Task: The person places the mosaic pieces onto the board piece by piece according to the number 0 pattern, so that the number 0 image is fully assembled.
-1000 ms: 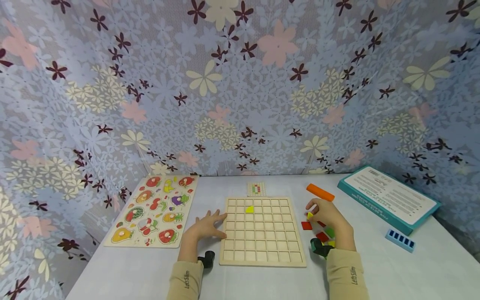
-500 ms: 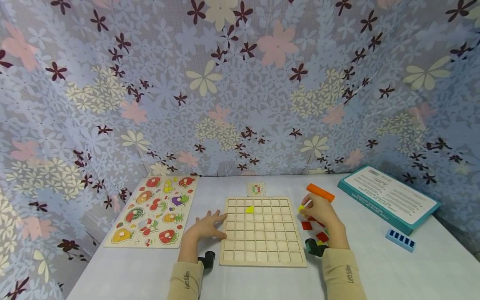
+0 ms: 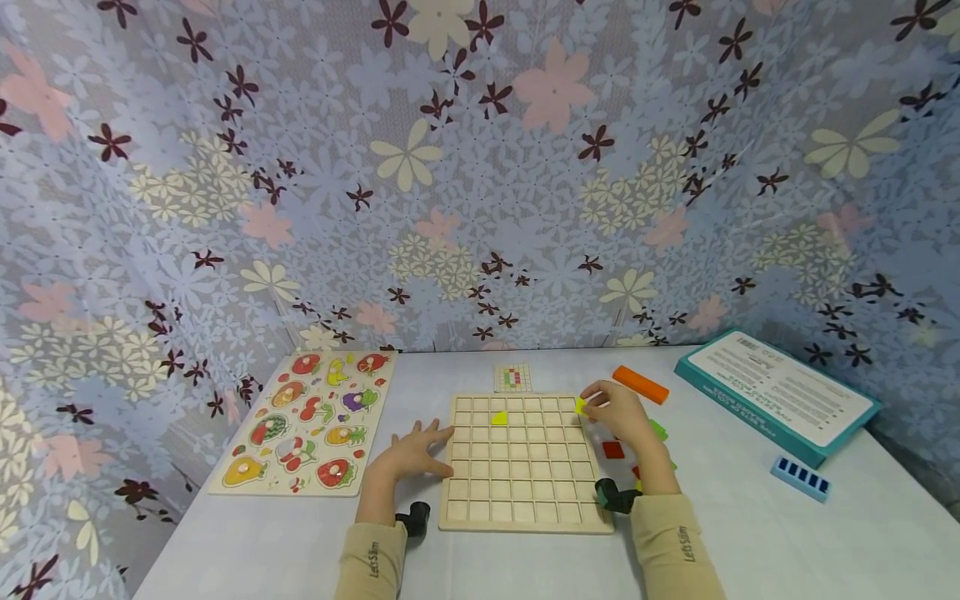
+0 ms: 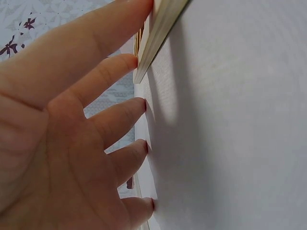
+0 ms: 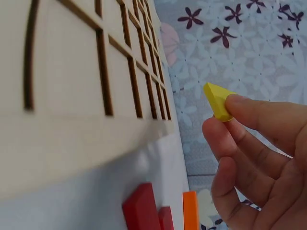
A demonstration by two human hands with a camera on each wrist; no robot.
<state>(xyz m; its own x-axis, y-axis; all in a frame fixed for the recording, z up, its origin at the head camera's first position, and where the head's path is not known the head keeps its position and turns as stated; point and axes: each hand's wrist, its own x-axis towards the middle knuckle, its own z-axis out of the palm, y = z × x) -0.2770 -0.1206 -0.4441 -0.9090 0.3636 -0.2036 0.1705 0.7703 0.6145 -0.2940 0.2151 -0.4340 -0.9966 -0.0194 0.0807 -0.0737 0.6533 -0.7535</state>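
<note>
— two hands in view; what does each do?
— right hand (image 3: 618,417) pinches a small yellow wedge-shaped block (image 5: 218,101) over the far right corner of the pale wooden grid board (image 3: 525,462). left hand (image 3: 412,454) lies flat, fingers spread, against the board's left edge.
— around them?
— white table (image 3: 750,533), flowered cloth backdrop (image 3: 480,167).

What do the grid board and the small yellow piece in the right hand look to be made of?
Grid board: probably pale unfinished wood or plywood, matt, with dark, burnt-looking edges along the cell lines that suggest laser cutting. Yellow piece, pinched by the right hand: a solid painted block, evenly coloured with a slight sheen; whether it is painted wood or plastic cannot be told. The left hand rests at the board's edge.
</note>
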